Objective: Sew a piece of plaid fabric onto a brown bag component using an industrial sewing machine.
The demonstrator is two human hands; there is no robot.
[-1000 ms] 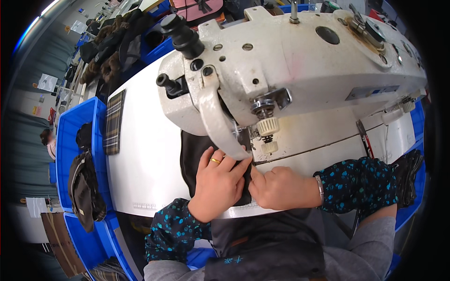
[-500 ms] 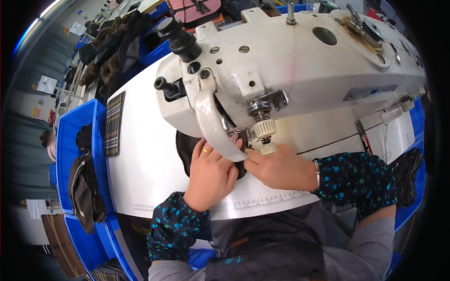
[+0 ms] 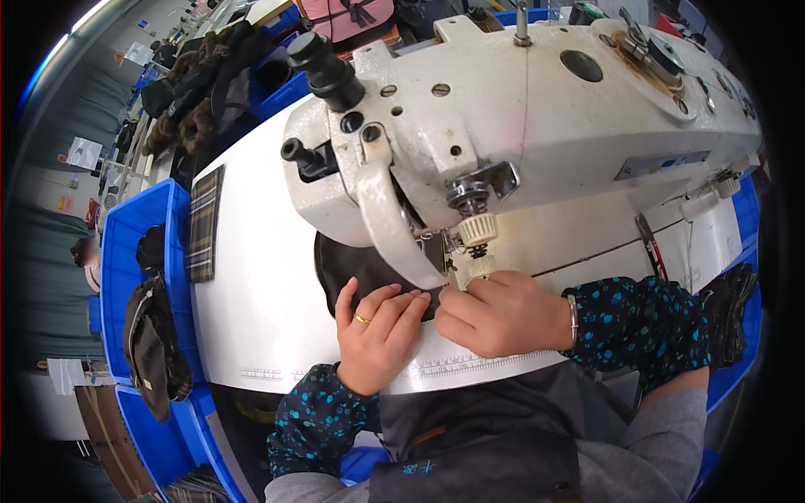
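Observation:
A dark brown fabric piece (image 3: 356, 261) with a zipper-like rounded left edge lies on the white sewing table, its far part under the head of a white sewing machine (image 3: 570, 117). My left hand (image 3: 377, 331), a ring on one finger, rests on the near part of the piece with its fingers stretched out. Closed at the piece's right near edge, my right hand (image 3: 503, 317) pinches it, though the fingertips are partly hidden. The curved white lever (image 3: 387, 222) and the machine head hide the needle area.
A plaid fabric piece (image 3: 204, 225) lies at the table's left edge. Blue bins (image 3: 178, 277) with dark cloth stand to the left. Red-and-black snips (image 3: 650, 245) lie right of the machine arm. A printed ruler (image 3: 470, 362) runs along the near table edge.
Both hands have moved toward me, the left one more, uncovering more of the fabric piece. My left fingers have come out from beneath the machine head.

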